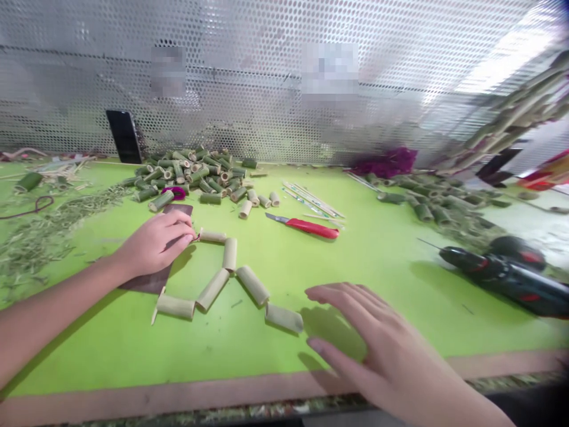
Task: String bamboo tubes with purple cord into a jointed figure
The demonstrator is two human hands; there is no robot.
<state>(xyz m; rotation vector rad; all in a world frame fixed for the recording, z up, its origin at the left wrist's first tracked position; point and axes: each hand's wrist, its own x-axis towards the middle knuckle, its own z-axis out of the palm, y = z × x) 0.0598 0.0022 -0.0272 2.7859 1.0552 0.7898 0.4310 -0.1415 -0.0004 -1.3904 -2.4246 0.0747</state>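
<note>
My left hand [155, 244] rests on a dark brown sheet [149, 281], its fingertips pinched on a thin reddish cord [195, 237]. That cord leads to the first of several short bamboo tubes [212, 236], which lie in a bent chain on the green mat [111, 350]. The chain runs down and around to a last tube [284, 318]. My right hand [368, 338] hovers open just right of that last tube, fingers spread and touching nothing. Whether a cord runs through the tubes is hidden.
A heap of cut bamboo tubes [191, 175] lies behind the chain. Nearby are a red-handled utility knife [304, 226] and thin bamboo sticks [313, 198]. A black-and-red cordless drill [502, 276] sits at right, and bamboo shavings [40, 237] cover the left. A perforated metal screen [267, 89] stands behind.
</note>
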